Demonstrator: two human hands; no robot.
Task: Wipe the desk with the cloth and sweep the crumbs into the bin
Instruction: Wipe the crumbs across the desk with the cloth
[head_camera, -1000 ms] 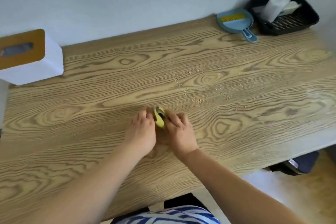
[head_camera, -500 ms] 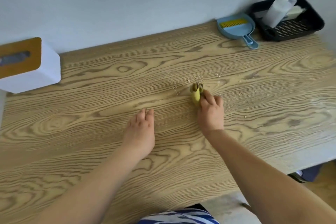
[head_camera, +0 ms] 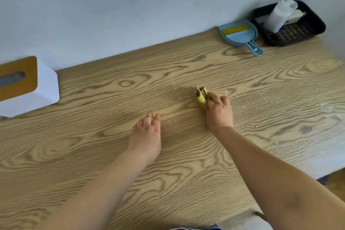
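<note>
With the small bunched yellow cloth [head_camera: 201,97] pinched in the right hand [head_camera: 219,111], fingers [head_camera: 214,97] clamped around it, pressed to the light wood-grain surface [head_camera: 93,145] amid the scattered pale crumbs [head_camera: 242,107] — clearly the wiping step, well short of done. Left hand [head_camera: 146,136] flat on the surface, fingers together, holding nothing, just bracing near the middle. Crumbs spread mostly to the right of the cloth, a few to its left and behind it. Blue plastic dustpan with yellow brush [head_camera: 239,33] untouched at the back edge, beside a black perforated tray [head_camera: 298,31] holding a white wrapped item. White tissue box with tan top [head_camera: 28,86] at far left. No bin visible. Next move, probably: gather the crumbs into one pile with short inward strokes — light pressure, so none skid off the front edge — then fetch the dustpan.
</note>
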